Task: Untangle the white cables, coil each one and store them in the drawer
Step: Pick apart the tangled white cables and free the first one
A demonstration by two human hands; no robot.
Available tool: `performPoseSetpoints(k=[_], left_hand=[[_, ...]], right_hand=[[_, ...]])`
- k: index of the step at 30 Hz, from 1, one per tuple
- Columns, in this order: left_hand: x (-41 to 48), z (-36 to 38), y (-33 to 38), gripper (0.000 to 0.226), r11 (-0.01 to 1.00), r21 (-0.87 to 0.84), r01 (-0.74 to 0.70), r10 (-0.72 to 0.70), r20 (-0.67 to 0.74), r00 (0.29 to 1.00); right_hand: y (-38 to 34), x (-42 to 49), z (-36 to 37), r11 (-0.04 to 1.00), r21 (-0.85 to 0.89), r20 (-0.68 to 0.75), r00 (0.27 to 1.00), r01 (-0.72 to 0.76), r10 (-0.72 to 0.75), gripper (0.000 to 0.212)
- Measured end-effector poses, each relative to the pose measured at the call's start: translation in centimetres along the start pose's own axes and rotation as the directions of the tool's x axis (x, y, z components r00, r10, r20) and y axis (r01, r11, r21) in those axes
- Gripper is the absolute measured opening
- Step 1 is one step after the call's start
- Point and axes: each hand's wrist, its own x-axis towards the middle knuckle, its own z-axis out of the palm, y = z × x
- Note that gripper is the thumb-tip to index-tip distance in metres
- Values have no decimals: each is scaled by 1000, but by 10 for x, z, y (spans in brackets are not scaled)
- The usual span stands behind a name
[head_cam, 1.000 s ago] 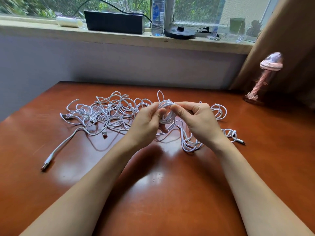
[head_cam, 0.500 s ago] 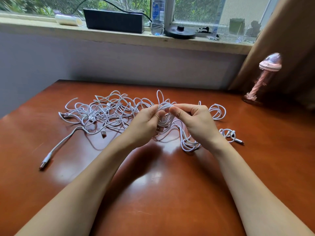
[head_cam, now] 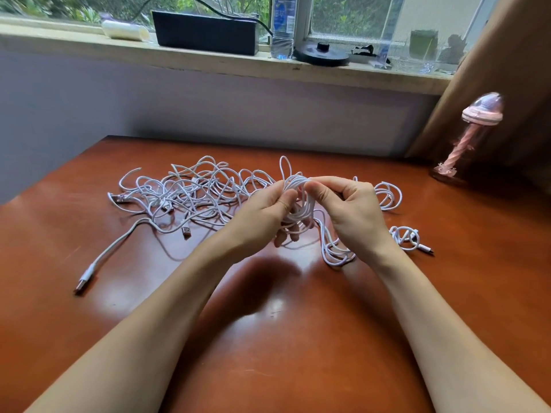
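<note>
The cables point(head_cam: 296, 186) I am holding are looking like smooth white plastic, faintly shiny. The table point(head_cam: 283, 353) is gleaming, a glossy reddish-brown wood mirroring the window light. The plug point(head_cam: 79, 287) is showing bare metal. The curtain point(head_cam: 524, 55) is seeming matt brown cloth, though blurred.

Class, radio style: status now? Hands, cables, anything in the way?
Left hand and right hand both grip one coil of white cable. Tangle lies on table, left. No drawer in view.

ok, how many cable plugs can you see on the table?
4: front-left plug, middle plug below the tangle, left-edge plug, far-right plug. The tangle and the held coil may hide more.
</note>
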Motion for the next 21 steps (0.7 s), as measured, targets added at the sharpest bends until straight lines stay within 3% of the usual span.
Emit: performPoseSetpoints(k=[4, 7, 13, 21], left_hand=[[0, 1, -3, 30, 969, -224, 103, -80, 110, 991], [-1, 4, -3, 37, 938, -335, 89, -46, 135, 990], [0, 4, -5, 38, 943, -322, 82, -51, 106, 993], [-1, 7, 1, 31, 854, -484, 190, -127, 161, 979]], right_hand=[[3, -2, 4, 998, 43, -37, 999, -35, 37, 14], [0, -2, 5, 994, 94, -39, 997, -62, 66, 14], [0, -2, 2, 992, 107, -33, 997, -62, 66, 11], [2, 2, -4, 998, 43, -67, 996, -48, 51, 10]])
